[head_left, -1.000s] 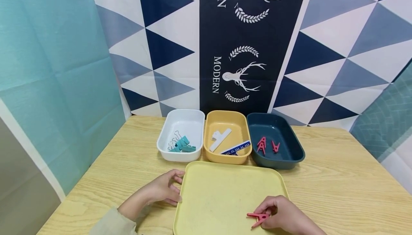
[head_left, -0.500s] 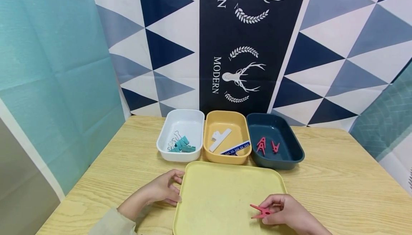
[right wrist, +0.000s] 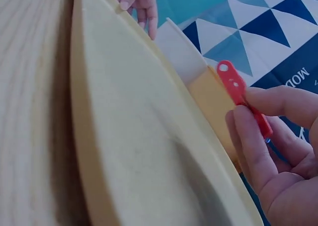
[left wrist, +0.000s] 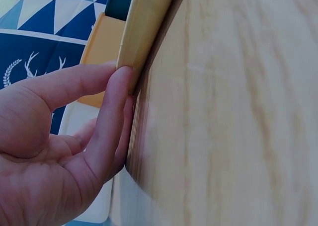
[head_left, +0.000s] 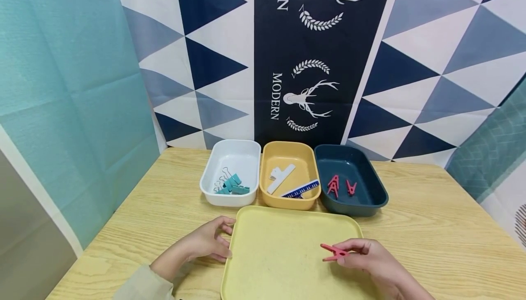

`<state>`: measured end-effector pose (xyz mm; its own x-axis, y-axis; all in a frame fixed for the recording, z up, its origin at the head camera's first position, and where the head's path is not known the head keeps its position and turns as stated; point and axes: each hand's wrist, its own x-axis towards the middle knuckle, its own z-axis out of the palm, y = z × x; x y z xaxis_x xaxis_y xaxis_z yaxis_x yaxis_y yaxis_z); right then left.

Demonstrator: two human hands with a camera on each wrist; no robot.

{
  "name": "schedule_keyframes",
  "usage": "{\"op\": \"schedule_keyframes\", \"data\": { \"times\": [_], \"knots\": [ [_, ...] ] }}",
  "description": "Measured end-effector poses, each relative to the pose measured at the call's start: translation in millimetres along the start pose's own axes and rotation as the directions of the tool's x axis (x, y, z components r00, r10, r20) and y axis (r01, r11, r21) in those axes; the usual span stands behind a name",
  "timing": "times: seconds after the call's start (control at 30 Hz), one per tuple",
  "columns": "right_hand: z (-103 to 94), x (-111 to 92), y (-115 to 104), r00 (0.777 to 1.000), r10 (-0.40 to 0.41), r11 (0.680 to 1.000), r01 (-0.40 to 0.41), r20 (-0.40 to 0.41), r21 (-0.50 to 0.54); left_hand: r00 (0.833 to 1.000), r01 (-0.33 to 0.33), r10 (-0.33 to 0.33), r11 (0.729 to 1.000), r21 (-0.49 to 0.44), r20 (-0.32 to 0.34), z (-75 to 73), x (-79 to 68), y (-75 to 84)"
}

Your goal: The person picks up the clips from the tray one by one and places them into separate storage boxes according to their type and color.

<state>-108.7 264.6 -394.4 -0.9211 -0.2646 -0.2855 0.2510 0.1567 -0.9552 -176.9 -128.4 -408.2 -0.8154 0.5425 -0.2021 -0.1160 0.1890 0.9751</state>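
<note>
In the head view my right hand (head_left: 367,261) pinches a red clothespin (head_left: 334,253) above the right part of the yellow tray (head_left: 279,263). The right wrist view shows the red clothespin (right wrist: 233,82) between thumb and fingers, clear of the tray surface. At the tray's left edge, my left hand (head_left: 209,240) touches the rim with thumb and fingertips spread along it. Its fingers look relaxed in the left wrist view, resting against the tray rim (left wrist: 144,27). Several more red clothespins (head_left: 334,186) lie in the dark blue bin (head_left: 374,195).
Behind the tray stand a white bin (head_left: 230,200) with teal binder clips (head_left: 232,183) and a yellow bin (head_left: 287,202) with a white clip (head_left: 281,179) and a blue-and-white clip (head_left: 302,189). All stand on the wooden table (head_left: 431,227), before a patterned cloth backdrop (head_left: 304,39).
My right hand has risen from low over the tray and moved away from me with the red clothespin, turning it slightly. The left hand stays at the tray's edge.
</note>
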Motion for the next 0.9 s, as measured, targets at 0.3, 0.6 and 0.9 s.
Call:
{"op": "schedule_keyframes", "data": {
  "times": [0.3,0.6,0.9],
  "knots": [
    [-5.8,2,-2,0.999,-0.008,0.999,0.011,-0.053,0.046,1.000,0.005,-0.005,1.000,0.002,-0.002,-0.2,0.4,-0.5],
    [-9.9,3,-5,0.997,-0.042,0.992,0.049,-0.068,0.115,1.000,0.010,-0.010,1.000,0.005,-0.010,0.3,0.8,0.0],
    [-19.2,7,-9,0.995,-0.088,0.975,0.096,-0.046,0.201,1.000,-0.002,0.002,1.000,-0.002,0.004,-0.1,0.5,-1.3]
  ]
}}
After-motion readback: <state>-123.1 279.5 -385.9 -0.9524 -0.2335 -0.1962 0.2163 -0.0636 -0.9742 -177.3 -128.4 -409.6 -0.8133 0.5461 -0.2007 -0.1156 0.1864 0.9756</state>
